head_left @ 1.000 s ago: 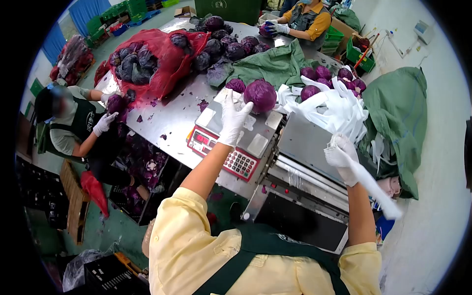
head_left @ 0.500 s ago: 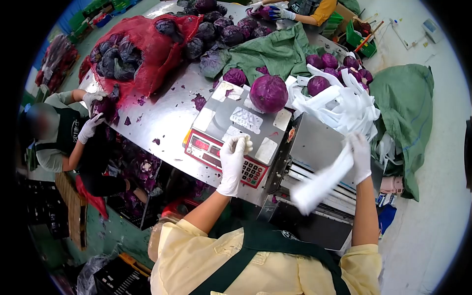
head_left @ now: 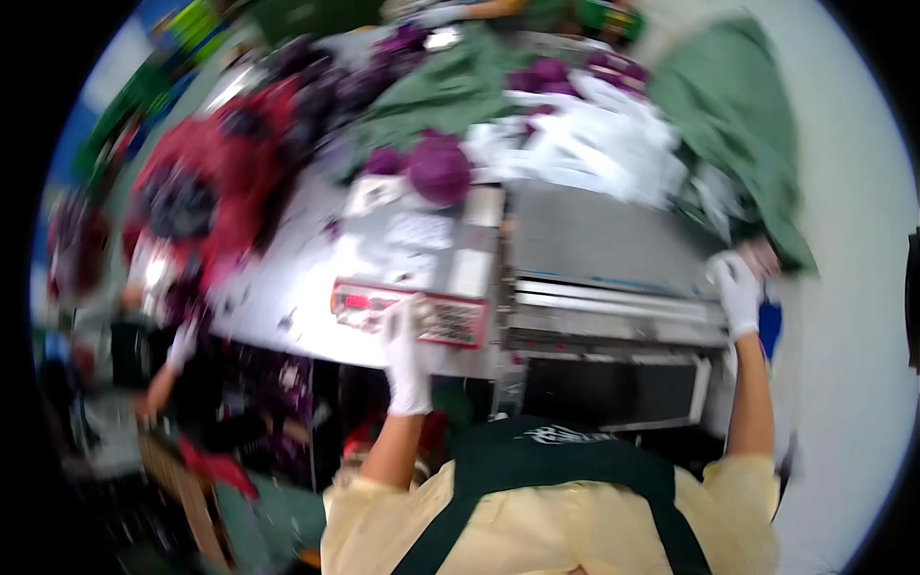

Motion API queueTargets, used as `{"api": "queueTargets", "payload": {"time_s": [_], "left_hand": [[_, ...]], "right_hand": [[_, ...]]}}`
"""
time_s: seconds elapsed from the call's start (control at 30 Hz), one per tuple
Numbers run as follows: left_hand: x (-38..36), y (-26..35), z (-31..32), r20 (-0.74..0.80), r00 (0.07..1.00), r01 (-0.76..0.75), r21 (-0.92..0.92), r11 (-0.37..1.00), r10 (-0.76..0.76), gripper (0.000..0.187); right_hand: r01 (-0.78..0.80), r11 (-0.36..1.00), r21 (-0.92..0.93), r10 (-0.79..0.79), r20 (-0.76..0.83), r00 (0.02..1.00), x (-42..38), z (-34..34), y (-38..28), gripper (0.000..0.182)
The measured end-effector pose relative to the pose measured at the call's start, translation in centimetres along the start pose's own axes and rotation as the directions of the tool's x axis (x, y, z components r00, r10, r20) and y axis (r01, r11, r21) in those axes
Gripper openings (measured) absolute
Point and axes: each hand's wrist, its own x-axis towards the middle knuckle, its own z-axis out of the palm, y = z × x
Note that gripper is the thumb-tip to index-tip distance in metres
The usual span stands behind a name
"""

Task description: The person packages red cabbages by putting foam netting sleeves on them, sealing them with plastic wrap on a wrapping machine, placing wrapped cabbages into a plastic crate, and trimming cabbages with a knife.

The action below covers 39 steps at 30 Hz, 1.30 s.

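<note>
My left hand (head_left: 404, 350), in a white glove, is over the front panel of a red-edged digital scale (head_left: 450, 321). Its fingers are pressed together, and what lies between them is too blurred to name. On the scale's far part sits a red cabbage (head_left: 439, 171). My right hand (head_left: 736, 292), also gloved, is at the right end of a flat metal machine (head_left: 613, 235) with pale bars along its front. Motion blur hides whether its fingers grip anything. No white strip hangs from it.
Beyond the machine lies a heap of white strips (head_left: 609, 139), with a green sack (head_left: 733, 105) to its right. A red mesh sack (head_left: 206, 172) holds dark cabbages at the left. Co-workers handle cabbages at the left and far side. More red cabbages (head_left: 551, 72) lie at the back.
My view has turned and blurred. The right hand has moved right and down to the machine's end; the white strip it held is out of sight. The left hand stays by the scale panel.
</note>
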Motion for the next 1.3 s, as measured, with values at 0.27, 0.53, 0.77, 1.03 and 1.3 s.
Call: {"api": "queueTargets", "payload": {"time_s": [0.27, 0.53, 0.77, 1.03, 1.3], "left_hand": [[-4.1, -4.4, 4.6, -0.053, 0.996, -0.071, 0.091, 0.993, 0.076, 0.019], [-9.5, -5.6, 9.6, 0.060, 0.996, -0.075, 0.156, 0.985, 0.066, 0.019], [-13.2, -7.3, 8.5, 0.010, 1.000, 0.002, 0.255, 0.967, -0.005, 0.026], [-16.9, -8.1, 10.8, -0.093, 0.995, 0.073, 0.438, 0.896, -0.035, 0.036], [-17.0, -8.7, 15.5, -0.002, 0.995, 0.084, 0.541, 0.837, -0.099, 0.036]], "right_hand": [[-0.376, 0.866, -0.329, 0.374, -0.071, 0.925, 2.5, -18.7, 12.5, 0.025], [0.058, 0.662, -0.747, 0.263, 0.303, 0.916, 3.6, -16.2, 29.3, 0.021], [0.043, 0.689, -0.723, 0.344, 0.378, 0.860, 7.4, -11.9, 39.2, 0.025], [-0.190, 0.931, -0.311, 0.287, 0.305, 0.908, 6.1, -10.2, 33.1, 0.041], [-0.272, 0.869, -0.414, 0.379, 0.203, 0.903, 7.2, -10.4, 36.3, 0.028]]}}
